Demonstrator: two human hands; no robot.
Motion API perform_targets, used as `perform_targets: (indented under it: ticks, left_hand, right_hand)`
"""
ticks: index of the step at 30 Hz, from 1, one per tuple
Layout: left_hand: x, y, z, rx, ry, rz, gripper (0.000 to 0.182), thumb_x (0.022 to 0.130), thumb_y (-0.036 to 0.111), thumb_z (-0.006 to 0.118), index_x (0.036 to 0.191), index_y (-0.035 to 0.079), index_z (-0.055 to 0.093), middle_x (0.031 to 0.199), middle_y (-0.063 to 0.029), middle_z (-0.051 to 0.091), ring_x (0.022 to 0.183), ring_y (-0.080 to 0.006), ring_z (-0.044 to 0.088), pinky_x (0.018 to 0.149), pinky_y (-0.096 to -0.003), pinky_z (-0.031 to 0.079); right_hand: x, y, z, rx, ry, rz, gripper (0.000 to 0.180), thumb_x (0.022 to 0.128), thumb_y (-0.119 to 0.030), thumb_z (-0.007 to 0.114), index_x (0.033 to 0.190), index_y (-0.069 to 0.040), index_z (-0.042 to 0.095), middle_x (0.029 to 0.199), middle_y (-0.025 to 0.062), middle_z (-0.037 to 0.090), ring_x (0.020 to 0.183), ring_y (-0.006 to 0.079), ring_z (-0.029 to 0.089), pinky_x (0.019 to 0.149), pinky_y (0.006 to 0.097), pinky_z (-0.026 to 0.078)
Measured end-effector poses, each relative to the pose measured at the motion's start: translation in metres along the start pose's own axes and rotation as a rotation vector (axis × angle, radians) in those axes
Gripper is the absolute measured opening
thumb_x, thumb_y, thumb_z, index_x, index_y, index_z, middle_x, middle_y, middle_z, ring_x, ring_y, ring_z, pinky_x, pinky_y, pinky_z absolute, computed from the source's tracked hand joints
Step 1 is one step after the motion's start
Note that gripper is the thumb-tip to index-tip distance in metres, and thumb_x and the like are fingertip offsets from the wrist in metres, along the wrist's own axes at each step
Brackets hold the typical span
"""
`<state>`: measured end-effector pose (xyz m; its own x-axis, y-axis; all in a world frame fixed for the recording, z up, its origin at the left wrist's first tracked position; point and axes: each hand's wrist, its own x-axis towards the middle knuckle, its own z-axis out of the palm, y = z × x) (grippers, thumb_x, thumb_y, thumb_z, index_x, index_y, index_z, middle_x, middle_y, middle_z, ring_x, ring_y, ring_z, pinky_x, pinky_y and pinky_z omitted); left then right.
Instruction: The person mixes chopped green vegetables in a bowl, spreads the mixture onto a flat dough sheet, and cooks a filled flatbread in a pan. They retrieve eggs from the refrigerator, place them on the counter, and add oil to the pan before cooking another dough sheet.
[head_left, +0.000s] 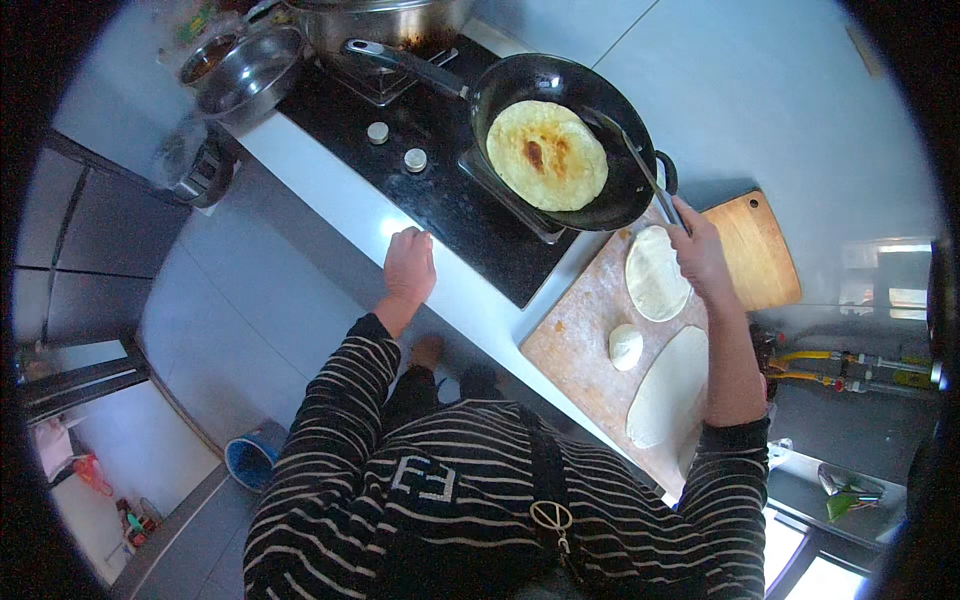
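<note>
My right hand (701, 244) grips the handle of a metal spatula (646, 169), whose blade end reaches into a black wok (551, 75). In the wok lies a round flatbread (546, 156), pale yellow with dark brown spots in its middle. My left hand (409, 262) is curled closed at the white counter edge in front of the stove, with nothing visible in it. Below my right hand is a floured wooden board (570, 330). On it rest a small dough ball (625, 347), a rolled dough round (656, 277) and a larger dough sheet (671, 390), partly hidden by my forearm.
The black glass cooktop (480, 225) has two knobs. A large steel pot (375, 22) stands on the far burner, near a steel bowl (255, 71). The wok's long handle (420, 67) points left. A wooden cutting board (757, 255) leans at the wall. A blue bin (251, 461) stands on the floor.
</note>
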<state>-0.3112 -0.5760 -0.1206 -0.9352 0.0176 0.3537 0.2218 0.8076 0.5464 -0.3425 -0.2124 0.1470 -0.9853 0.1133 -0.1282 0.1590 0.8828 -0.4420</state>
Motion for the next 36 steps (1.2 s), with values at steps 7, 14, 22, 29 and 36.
perform_targets:
  ticks: [7,14,22,29,36]
  left_hand:
    - [-0.001,0.000,0.000,-0.007,0.001,-0.001,0.011,0.087,0.009,0.053,0.095,0.002,0.058,0.098,-0.0145,0.056,0.091,-0.0339,0.050,0.080,-0.0434,0.043]
    - [0.001,-0.001,-0.004,-0.020,-0.041,0.003,0.012,0.088,0.009,0.052,0.097,0.001,0.057,0.100,-0.0157,0.056,0.093,-0.0345,0.051,0.082,-0.0439,0.043]
    - [0.004,0.003,-0.008,-0.025,0.023,0.046,0.012,0.080,0.005,0.051,0.089,0.000,0.056,0.090,-0.0149,0.054,0.085,-0.0341,0.050,0.077,-0.0434,0.042]
    - [0.004,0.001,-0.006,-0.025,0.005,0.032,0.011,0.081,0.006,0.051,0.090,0.001,0.057,0.093,-0.0144,0.055,0.086,-0.0339,0.050,0.077,-0.0427,0.043]
    - [0.003,0.002,-0.009,-0.041,0.013,0.035,0.011,0.081,0.005,0.053,0.091,0.002,0.056,0.093,-0.0136,0.055,0.087,-0.0343,0.050,0.076,-0.0429,0.044]
  right_hand:
    - [-0.070,-0.034,-0.037,0.569,-0.200,0.467,0.053,0.087,-0.009,0.052,0.138,-0.001,0.041,0.061,-0.0023,0.043,0.044,0.0050,0.037,0.036,0.0228,0.029]
    - [-0.117,-0.076,-0.058,0.713,-0.396,0.514,0.055,0.085,-0.005,0.054,0.139,-0.001,0.040,0.061,-0.0032,0.043,0.042,0.0022,0.033,0.036,0.0179,0.025]
    - [-0.120,-0.086,-0.064,0.700,-0.350,0.486,0.053,0.085,-0.003,0.052,0.137,-0.001,0.043,0.062,-0.0022,0.047,0.042,0.0012,0.034,0.034,0.0175,0.025]
    - [-0.074,-0.060,-0.007,0.976,-0.503,0.354,0.050,0.089,-0.006,0.050,0.138,-0.002,0.040,0.063,-0.0017,0.045,0.042,0.0015,0.032,0.033,0.0169,0.025]
    - [0.019,-0.057,0.030,1.095,-0.266,0.305,0.044,0.091,-0.007,0.050,0.134,-0.004,0.043,0.066,-0.0016,0.046,0.044,0.0022,0.035,0.034,0.0159,0.025]
